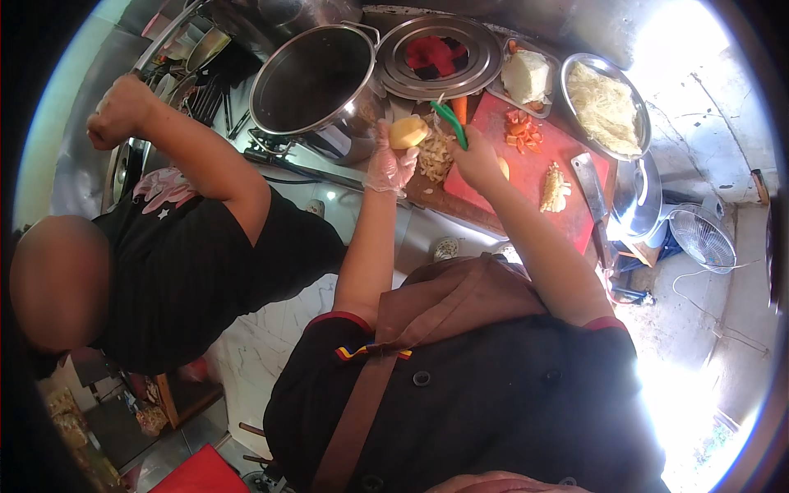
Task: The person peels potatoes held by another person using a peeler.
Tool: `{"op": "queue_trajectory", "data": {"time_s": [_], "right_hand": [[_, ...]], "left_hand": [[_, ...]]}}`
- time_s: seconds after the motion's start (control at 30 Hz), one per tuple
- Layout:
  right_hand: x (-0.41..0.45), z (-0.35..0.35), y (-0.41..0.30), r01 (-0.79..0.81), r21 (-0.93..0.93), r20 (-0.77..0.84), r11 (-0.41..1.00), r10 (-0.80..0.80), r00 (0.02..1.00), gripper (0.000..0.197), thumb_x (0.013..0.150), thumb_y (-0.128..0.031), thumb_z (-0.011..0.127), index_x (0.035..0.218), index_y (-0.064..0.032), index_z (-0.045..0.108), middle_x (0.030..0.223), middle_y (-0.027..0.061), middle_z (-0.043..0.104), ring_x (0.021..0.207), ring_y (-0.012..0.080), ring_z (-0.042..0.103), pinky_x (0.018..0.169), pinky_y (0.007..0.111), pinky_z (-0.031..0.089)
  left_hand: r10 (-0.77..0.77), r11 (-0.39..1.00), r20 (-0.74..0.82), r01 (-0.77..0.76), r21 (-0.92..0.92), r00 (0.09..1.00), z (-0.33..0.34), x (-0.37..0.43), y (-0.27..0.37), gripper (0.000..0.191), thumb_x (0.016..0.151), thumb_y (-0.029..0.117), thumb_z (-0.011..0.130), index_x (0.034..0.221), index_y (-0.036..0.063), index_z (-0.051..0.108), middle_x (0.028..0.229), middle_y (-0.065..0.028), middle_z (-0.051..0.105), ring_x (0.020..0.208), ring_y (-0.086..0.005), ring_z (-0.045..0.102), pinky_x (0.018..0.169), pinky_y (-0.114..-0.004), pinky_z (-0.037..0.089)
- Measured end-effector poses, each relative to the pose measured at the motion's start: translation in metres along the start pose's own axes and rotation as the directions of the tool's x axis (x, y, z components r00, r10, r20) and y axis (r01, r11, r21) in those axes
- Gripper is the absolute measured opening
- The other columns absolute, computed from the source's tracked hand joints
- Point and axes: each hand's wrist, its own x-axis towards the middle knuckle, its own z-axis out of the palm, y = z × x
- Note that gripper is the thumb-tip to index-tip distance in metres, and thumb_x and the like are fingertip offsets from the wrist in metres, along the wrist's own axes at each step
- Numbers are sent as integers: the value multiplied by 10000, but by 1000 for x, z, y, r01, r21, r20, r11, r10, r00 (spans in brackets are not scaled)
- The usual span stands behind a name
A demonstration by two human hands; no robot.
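My left hand [394,161], in a clear plastic glove, holds a peeled potato [408,132] up beside the stockpot. In my bare right hand [478,157] is a green-handled peeler [452,121], its tip pointing up and away from me, a little to the right of the potato. Below both hands lies a heap of pale peelings or chopped pieces [436,154], next to a red cutting board [561,212]. Part of a yellowish piece [504,167] shows from behind my right wrist. A carrot [459,110] lies beyond the peeler, partly covered by it.
Chopped orange-red pieces [524,130], a pale sliced pile [556,190] and a cleaver [588,185] lie on the board's right. Behind stand a stockpot [363,117], a round metal lid [394,68], cabbage [527,77] and a bowl of noodles [607,111]. A co-worker [185,265] stands close left.
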Motion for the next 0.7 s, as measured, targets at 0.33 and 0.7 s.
{"op": "queue_trajectory", "data": {"time_s": [0.33,0.7], "right_hand": [[-21,7,-9,-54,-9,147,999,55,988,386,872,-252,509,1184,-42,424,967,281,607,952,446,576,791,487,447],[-10,7,-3,-14,135,-33,991,19,999,378,871,-223,533,1194,-51,443,975,283,604,896,422,604,775,459,461]], "left_hand": [[-1,920,-489,-192,-343,873,44,24,-3,731,778,707,473,1116,64,550,918,-164,553,837,-287,517,970,-512,343],[105,908,-605,-324,-265,789,21,28,-2,392,853,427,596,1009,71,550,885,-57,584,844,-267,561,763,-442,477]]}}
